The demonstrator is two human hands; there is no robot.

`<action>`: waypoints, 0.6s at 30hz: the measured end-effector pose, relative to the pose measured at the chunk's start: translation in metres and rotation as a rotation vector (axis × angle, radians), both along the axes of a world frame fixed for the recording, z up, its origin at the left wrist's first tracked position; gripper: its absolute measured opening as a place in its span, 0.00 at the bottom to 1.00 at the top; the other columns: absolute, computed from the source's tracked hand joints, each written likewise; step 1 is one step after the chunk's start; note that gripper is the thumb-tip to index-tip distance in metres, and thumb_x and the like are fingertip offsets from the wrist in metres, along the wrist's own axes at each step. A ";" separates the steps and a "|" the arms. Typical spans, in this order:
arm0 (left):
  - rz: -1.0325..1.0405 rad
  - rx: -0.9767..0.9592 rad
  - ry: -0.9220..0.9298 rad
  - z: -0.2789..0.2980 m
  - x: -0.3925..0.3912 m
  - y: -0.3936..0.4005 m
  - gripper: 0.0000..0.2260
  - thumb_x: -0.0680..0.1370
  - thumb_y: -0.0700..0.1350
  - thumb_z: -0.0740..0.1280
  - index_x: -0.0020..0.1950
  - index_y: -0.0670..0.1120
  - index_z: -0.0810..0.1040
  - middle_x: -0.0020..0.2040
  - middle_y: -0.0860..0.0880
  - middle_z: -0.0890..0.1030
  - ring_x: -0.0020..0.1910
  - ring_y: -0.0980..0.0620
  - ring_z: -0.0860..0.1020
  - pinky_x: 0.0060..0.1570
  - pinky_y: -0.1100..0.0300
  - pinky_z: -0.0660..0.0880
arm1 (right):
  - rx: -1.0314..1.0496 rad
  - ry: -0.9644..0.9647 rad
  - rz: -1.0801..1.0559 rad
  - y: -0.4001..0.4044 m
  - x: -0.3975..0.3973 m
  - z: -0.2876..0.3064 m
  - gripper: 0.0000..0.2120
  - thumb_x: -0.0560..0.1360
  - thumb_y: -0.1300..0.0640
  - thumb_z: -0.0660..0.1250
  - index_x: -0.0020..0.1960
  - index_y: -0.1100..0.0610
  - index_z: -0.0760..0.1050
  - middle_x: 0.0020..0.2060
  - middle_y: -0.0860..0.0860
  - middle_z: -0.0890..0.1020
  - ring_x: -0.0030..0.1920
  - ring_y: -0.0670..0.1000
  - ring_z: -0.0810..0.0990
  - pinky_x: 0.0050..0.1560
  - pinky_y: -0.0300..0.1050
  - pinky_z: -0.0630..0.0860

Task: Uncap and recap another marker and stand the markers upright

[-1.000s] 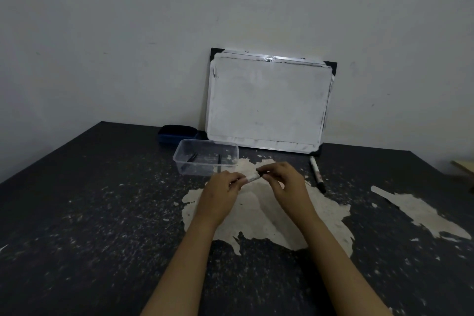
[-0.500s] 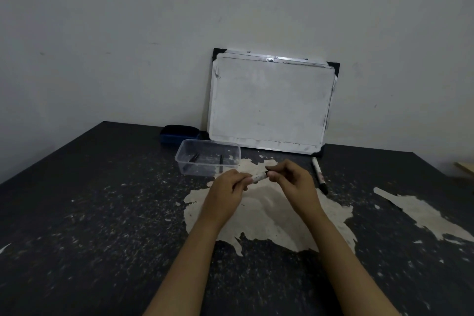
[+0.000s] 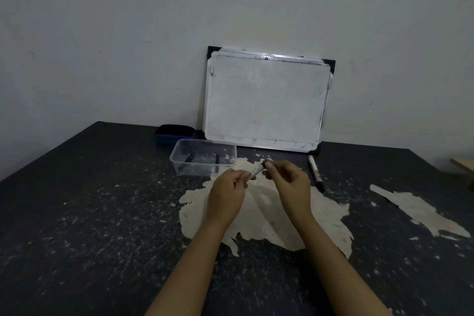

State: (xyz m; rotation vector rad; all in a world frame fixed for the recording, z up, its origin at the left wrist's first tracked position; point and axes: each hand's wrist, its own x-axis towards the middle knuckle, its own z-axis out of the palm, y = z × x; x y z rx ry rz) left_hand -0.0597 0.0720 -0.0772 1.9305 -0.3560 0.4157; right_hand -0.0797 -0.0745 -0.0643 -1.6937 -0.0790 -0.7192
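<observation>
Marker (image 3: 257, 169) hangs above the bench (image 3: 102, 213), its barrel pinched by the left hand (image 3: 227, 194), its dark cap end nipped by the right hand (image 3: 288, 185). It looks light, stiff and smooth; the mid-barrel seems the surest hold.

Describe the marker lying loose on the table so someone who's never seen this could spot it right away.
Start at the whiteboard propped against the wall. Just below its bottom right corner, a marker lies flat on the dark table, to the right of the right hand. Unlike the marker in hand and the pens in the clear container, nothing touches it and it lies outside the container.
</observation>
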 end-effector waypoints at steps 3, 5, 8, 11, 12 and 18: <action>0.003 0.003 0.032 -0.003 0.000 0.003 0.13 0.81 0.47 0.60 0.48 0.53 0.84 0.40 0.51 0.78 0.40 0.54 0.76 0.40 0.51 0.76 | -0.040 -0.005 -0.003 0.002 0.000 -0.001 0.08 0.78 0.56 0.71 0.45 0.59 0.86 0.37 0.52 0.87 0.41 0.48 0.86 0.44 0.38 0.82; -0.017 -0.017 0.057 -0.004 0.000 0.003 0.13 0.82 0.47 0.60 0.48 0.53 0.84 0.41 0.50 0.78 0.40 0.53 0.76 0.40 0.52 0.77 | -0.034 0.041 0.045 -0.003 0.000 0.002 0.08 0.79 0.56 0.70 0.45 0.58 0.86 0.39 0.52 0.88 0.42 0.49 0.86 0.44 0.40 0.83; -0.108 -0.104 0.130 0.003 -0.002 -0.004 0.14 0.82 0.49 0.59 0.48 0.52 0.84 0.40 0.52 0.78 0.36 0.56 0.74 0.36 0.62 0.71 | 0.118 0.122 0.139 -0.022 0.000 0.014 0.11 0.81 0.53 0.65 0.50 0.53 0.86 0.46 0.50 0.89 0.46 0.47 0.86 0.43 0.40 0.82; -0.218 -0.277 0.301 0.008 -0.008 -0.021 0.16 0.83 0.50 0.57 0.50 0.50 0.84 0.38 0.52 0.77 0.30 0.56 0.70 0.28 0.65 0.66 | 0.261 0.118 0.031 -0.047 0.000 0.018 0.14 0.83 0.53 0.61 0.55 0.54 0.85 0.47 0.51 0.88 0.44 0.47 0.84 0.40 0.38 0.79; -0.247 -0.339 0.362 0.010 -0.009 -0.026 0.16 0.83 0.48 0.56 0.51 0.48 0.84 0.38 0.51 0.76 0.29 0.55 0.69 0.27 0.65 0.66 | 0.251 0.108 -0.023 -0.055 0.000 0.017 0.14 0.83 0.54 0.61 0.56 0.55 0.85 0.46 0.53 0.87 0.43 0.47 0.82 0.40 0.38 0.78; -0.277 -0.520 0.569 0.016 -0.003 -0.057 0.15 0.83 0.41 0.55 0.60 0.37 0.79 0.40 0.47 0.75 0.31 0.53 0.71 0.27 0.65 0.71 | 0.073 0.117 -0.345 -0.102 -0.005 -0.001 0.10 0.82 0.59 0.63 0.50 0.53 0.84 0.41 0.47 0.84 0.41 0.43 0.81 0.34 0.28 0.74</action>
